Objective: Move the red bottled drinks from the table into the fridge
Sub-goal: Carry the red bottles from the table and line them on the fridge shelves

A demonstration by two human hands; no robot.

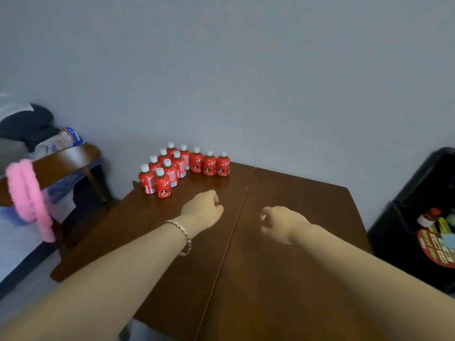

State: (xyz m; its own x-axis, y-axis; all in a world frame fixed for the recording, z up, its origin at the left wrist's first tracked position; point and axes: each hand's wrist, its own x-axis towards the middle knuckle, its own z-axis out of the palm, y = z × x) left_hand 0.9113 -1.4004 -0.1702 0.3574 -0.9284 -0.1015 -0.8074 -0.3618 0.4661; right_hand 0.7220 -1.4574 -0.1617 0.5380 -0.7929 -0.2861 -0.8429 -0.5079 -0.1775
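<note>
Red bottled drinks (183,168), eleven by my count, stand upright on the far left corner of the counter (295,242), close to the grey wall (246,70). Each has a white cap and a red label. Five form a row along the back edge, and the others are bunched in front of them toward the left, packed so close that neighbours touch or nearly touch.

My left hand (203,209) is over the counter just in front of the cluster, apart from the nearest bottle. Its fingers are closed into a fist with nothing in it. A beaded bracelet (183,238) sits on that wrist. My right hand (280,223) is over the counter too, farther from the bottles, with the wrist bent and the fingers curled under, and it grips nothing either. A seam (236,217) runs down the dark wooden top, and my hands lie on either side of it, near each other but not touching.

To the left stands a wooden chair (61,163) with a pink fluffy band (29,200) hung over its back and some bags (61,140) piled behind it. At the right edge, beside the counter, is a black unit (406,217) with a round red sticker (433,244) on it; I cannot tell whether this is the fridge.
</note>
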